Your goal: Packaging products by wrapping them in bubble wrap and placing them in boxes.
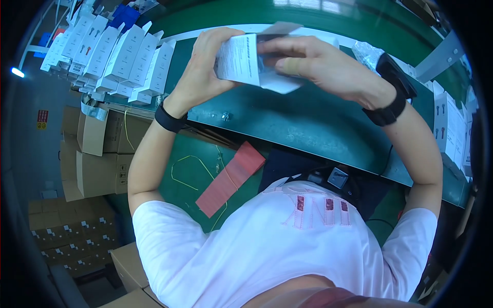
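Observation:
A white carton (237, 60) with small print is held up over the green table, its open end turned to the right. My left hand (204, 64) is closed round the carton's left side. At the open end, between raised flaps, are the bent fingers of my right hand (321, 64). Its thumb and forefinger curl toward each other at the opening, and what they grip there is hidden. A grey-white flap (280, 30) stands up behind those fingers. Another flap (282, 84) juts out below them.
Several white cartons (123, 56) stand in rows at the table's left end, and more cartons (448, 126) at the right edge. Clear plastic bags (367, 54) lie behind my right wrist, near a black device (394, 72). Brown boxes (102, 172) and a red strip (231, 179) are below.

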Demonstrator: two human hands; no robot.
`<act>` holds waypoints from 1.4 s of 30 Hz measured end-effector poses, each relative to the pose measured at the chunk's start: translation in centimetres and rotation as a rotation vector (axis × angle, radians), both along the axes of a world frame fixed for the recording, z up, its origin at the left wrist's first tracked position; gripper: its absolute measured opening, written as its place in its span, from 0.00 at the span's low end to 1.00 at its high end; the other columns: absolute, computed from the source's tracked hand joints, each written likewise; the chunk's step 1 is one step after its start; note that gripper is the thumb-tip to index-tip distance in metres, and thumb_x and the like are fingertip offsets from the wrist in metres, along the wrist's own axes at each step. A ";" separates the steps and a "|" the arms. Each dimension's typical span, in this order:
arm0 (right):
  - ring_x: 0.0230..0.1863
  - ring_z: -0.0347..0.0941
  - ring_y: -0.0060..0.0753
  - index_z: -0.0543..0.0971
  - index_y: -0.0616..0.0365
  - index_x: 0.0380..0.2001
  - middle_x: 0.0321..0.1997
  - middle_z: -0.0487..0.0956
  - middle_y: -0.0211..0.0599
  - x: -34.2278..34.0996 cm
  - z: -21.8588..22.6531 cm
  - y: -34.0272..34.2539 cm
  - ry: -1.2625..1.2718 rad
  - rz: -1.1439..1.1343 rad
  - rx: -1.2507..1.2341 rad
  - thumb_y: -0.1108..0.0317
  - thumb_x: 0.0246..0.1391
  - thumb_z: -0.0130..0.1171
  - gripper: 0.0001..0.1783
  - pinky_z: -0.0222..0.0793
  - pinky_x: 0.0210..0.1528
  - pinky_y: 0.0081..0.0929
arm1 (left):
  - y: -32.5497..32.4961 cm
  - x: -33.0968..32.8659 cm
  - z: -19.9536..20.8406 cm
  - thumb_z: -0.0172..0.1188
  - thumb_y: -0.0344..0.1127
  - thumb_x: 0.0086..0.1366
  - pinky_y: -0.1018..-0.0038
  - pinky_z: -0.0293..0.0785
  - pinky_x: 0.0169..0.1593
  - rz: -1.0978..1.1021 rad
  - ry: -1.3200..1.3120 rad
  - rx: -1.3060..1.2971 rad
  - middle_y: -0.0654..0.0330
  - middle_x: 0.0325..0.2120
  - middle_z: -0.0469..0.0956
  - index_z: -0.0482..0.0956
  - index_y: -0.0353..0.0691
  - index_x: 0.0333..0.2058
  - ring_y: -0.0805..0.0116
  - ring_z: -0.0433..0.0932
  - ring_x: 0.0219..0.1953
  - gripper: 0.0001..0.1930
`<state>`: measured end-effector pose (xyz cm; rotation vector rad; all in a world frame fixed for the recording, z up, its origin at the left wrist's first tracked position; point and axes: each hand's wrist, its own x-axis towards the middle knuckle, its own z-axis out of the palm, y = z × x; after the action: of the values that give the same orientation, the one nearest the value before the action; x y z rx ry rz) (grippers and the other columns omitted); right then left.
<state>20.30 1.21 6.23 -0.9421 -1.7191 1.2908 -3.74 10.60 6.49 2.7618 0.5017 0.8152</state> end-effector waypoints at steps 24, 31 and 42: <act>0.53 0.75 0.49 0.72 0.73 0.54 0.51 0.77 0.60 20.7 -3.1 -0.7 -1.281 -0.728 0.031 0.45 0.46 0.67 0.43 0.69 0.56 0.35 | -6.3 3.4 -0.5 0.72 0.43 0.53 0.63 0.66 0.59 -0.051 0.082 -0.241 0.47 0.54 0.72 0.61 0.39 0.64 0.52 0.72 0.55 0.43; 0.34 0.74 0.19 0.80 0.66 0.42 0.34 0.80 0.30 18.9 -6.6 -3.2 -0.380 -0.640 -0.348 0.62 0.50 0.66 0.20 0.69 0.37 0.19 | -10.6 15.1 -7.9 0.65 0.46 0.62 0.64 0.62 0.63 -0.151 -0.103 -1.565 0.45 0.60 0.64 0.45 0.29 0.68 0.60 0.68 0.59 0.47; 0.40 0.75 0.23 0.70 0.64 0.57 0.44 0.80 0.39 5.1 1.2 -10.0 0.161 -0.677 0.073 0.66 0.52 0.67 0.30 0.71 0.42 0.21 | -13.2 14.2 -7.3 0.70 0.29 0.55 0.69 0.64 0.61 -0.439 -0.654 -1.447 0.54 0.56 0.68 0.53 0.32 0.66 0.67 0.69 0.57 0.44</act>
<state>25.39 -8.80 7.40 -1.2015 -1.1593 0.8192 10.49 -2.56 -0.78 1.1235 0.1709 0.7134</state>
